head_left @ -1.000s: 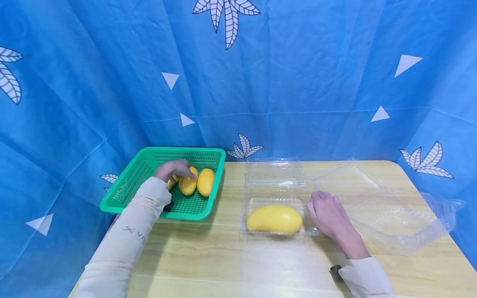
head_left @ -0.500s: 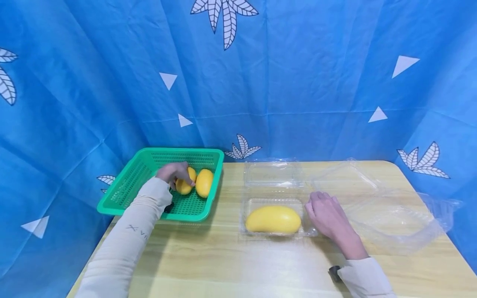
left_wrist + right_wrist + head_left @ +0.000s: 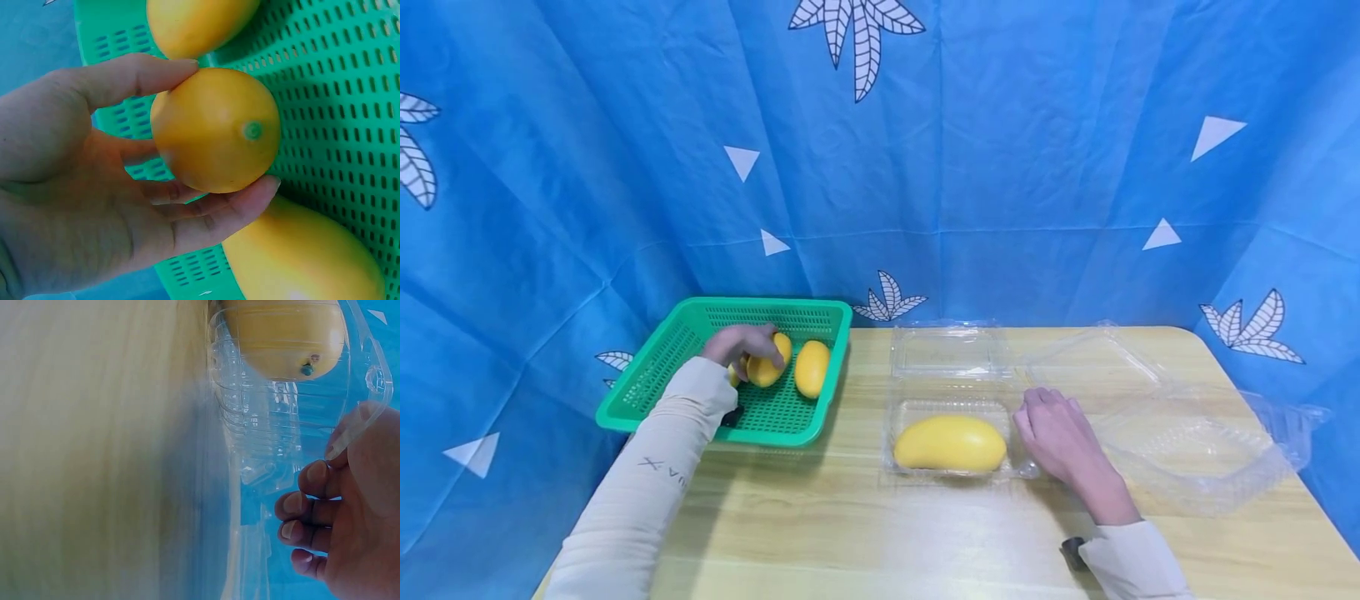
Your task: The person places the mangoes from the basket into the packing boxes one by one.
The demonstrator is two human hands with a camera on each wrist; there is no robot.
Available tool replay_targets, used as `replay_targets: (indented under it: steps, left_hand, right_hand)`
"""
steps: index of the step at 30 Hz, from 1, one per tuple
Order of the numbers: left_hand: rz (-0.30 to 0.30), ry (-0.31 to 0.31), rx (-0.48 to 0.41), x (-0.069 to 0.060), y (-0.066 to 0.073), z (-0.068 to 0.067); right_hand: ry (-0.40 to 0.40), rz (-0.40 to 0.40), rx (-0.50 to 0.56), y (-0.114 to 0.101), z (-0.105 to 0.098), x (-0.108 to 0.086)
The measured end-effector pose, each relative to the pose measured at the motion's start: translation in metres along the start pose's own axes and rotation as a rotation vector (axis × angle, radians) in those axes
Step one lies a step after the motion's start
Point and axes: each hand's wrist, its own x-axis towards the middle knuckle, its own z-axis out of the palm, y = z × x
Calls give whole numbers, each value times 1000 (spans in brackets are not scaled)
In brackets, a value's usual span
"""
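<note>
In the green basket [image 3: 651, 379], my left hand [image 3: 741, 343] grips a yellow mango [image 3: 219, 131], thumb on one side and fingers curled round the other. A second mango [image 3: 812, 369] lies to its right, and another, mostly hidden by the hand in the head view, lies on the other side. My right hand [image 3: 1060, 433] pinches the right rim of a clear plastic clamshell container [image 3: 281, 406] between thumb and forefinger. One mango [image 3: 951, 443] lies lengthwise in its base, and the hinged lid [image 3: 951, 346] is folded back behind it.
More clear plastic clamshell packaging [image 3: 1210, 450] stands open on the right of the wooden table [image 3: 865, 542], partly behind the right hand. A blue patterned curtain [image 3: 1015, 150] hangs along the table's back and sides.
My left hand has taken hold of the middle mango and shifted it left, widening the gap to the right-hand mango. The right hand and the container have stayed in place.
</note>
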Motion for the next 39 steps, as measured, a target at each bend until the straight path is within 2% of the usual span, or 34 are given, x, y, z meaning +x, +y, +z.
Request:
replay_targets:
  steps: [8, 14, 19, 24, 30, 33, 37, 39]
  left_hand:
    - [41, 22, -35, -8, 5, -3]
    - [140, 59, -130, -13, 13, 1]
    - [228, 79, -241, -23, 19, 4]
    - [327, 103, -314, -36, 21, 7]
    - [404, 191, -257, -57, 25, 13]
    - [459, 234, -274, -69, 30, 18]
    - [536, 275, -345, -80, 40, 26]
    - [559, 272, -401, -84, 44, 30]
  right_hand:
    - [-7, 3, 7, 0, -1, -1]
    - [-3, 2, 12, 2, -2, -2]
    - [-4, -3, 15, 2, -2, -3]
    - [-8, -11, 12, -1, -1, -1]
    - [-18, -4, 18, -2, 3, -4]
    - [-26, -2, 24, -2, 4, -5]
    - [-26, -4, 28, -1, 2, -4]
    - [-17, -11, 26, 0, 0, -3]
